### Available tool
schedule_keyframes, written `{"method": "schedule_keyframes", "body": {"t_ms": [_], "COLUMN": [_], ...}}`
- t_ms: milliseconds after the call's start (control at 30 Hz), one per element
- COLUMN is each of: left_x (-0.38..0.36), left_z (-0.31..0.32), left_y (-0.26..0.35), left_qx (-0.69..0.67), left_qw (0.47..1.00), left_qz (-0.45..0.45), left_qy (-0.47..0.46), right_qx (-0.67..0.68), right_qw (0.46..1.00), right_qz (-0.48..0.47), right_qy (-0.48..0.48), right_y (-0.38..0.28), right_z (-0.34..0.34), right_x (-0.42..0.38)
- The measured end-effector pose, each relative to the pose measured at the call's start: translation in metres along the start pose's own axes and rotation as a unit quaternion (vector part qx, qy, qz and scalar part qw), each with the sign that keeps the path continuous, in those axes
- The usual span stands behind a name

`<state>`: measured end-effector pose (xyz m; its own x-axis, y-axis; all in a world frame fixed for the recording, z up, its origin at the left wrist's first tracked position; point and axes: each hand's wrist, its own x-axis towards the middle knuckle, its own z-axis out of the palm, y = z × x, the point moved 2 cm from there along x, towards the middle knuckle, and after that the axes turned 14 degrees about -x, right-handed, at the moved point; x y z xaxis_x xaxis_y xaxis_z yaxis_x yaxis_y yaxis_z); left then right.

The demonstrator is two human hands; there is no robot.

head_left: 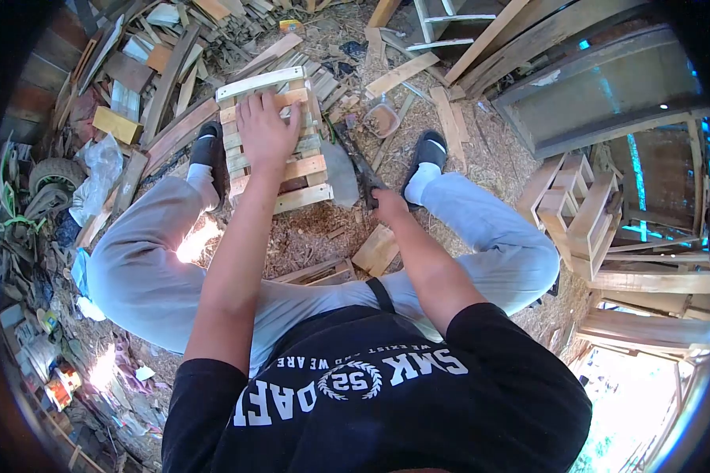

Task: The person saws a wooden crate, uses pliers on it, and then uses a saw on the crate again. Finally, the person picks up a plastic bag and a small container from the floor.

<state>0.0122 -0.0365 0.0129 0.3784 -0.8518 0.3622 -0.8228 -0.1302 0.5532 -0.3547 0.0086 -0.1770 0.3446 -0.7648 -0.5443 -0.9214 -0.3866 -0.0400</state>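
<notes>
My left hand [267, 130] lies on top of a small slatted wooden crate [292, 197], its fingers flat and the thumb spread across the pale slats. The crate sits on the ground between my feet, nearer the left one. My right hand [390, 206] is closed around the near end of a long dark tool [364, 169]; its exact kind is hard to make out. The tool points away from me, to the right of the crate. Between the two is a flat grey piece [339, 175].
A clear plastic container [382, 120] stands beyond the tool. Wood offcuts [377, 251] and shavings cover the ground. More slatted crates [580, 209] are stacked at the right. Scrap wood, a yellow block [118, 124], a plastic bag [99, 173] and a small wheel [57, 175] lie at the left.
</notes>
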Motion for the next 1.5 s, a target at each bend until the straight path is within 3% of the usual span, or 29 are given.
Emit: {"method": "schedule_keyframes", "body": {"t_ms": [167,500,600,667,800,867,967,1267,1400,1500], "left_x": [0.002,-0.007,-0.009,-0.009,-0.012,-0.011,-0.007,0.011,0.016,0.021], "left_z": [0.000,-0.004,-0.006,-0.006,-0.005,-0.005,-0.001,0.004,0.006,0.004], "left_y": [-0.004,0.003,0.004,0.004,0.004,0.007,0.002,-0.011,-0.014,-0.014], "left_qx": [0.001,0.000,0.001,0.003,-0.011,-0.013,-0.004,-0.016,-0.011,-0.010], "left_qw": [1.000,1.000,1.000,1.000,1.000,1.000,1.000,1.000,1.000,0.999], "left_qz": [-0.005,0.003,0.004,0.008,0.002,0.008,0.007,0.014,0.019,0.029], "left_qy": [-0.013,0.004,0.013,0.020,0.018,0.020,0.018,0.014,0.017,0.010], "right_qx": [-0.021,0.088,0.080,0.095,0.077,0.074,0.085,0.115,0.164,0.111], "right_qw": [0.999,0.982,0.980,0.978,0.973,0.968,0.951,0.941,0.933,0.940], "right_qz": [-0.002,-0.057,-0.002,0.073,0.129,0.203,0.250,0.318,0.319,0.285], "right_qy": [0.023,0.156,0.181,0.173,0.172,0.126,0.163,0.014,-0.026,0.152], "right_y": [-0.006,0.012,0.004,-0.009,-0.024,-0.029,-0.023,0.011,-0.004,0.001], "right_z": [-0.013,-0.066,-0.048,-0.045,-0.042,-0.044,-0.029,-0.015,-0.067,-0.089], "right_x": [-0.009,-0.023,-0.020,-0.022,-0.011,-0.011,0.002,0.063,0.067,0.095]}}
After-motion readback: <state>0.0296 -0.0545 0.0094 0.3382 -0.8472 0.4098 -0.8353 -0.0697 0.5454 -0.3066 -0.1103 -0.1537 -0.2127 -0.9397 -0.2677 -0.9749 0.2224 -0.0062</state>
